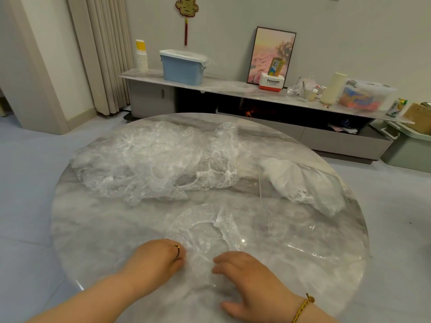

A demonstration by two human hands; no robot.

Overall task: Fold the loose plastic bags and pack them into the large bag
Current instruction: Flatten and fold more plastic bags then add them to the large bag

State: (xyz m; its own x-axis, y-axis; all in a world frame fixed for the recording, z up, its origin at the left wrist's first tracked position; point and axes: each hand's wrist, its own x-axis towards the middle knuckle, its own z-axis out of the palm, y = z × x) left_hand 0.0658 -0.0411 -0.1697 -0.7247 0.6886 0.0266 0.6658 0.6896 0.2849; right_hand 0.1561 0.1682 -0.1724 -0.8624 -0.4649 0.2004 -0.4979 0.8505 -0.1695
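Left hand (161, 257) and right hand (247, 273) on clear bag (205, 231)

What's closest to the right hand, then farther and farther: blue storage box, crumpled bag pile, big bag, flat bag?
From the right hand:
1. flat bag, under its fingers.
2. big bag, just beyond, on the right.
3. crumpled bag pile, farther back, on the left.
4. blue storage box, far off on the cabinet.
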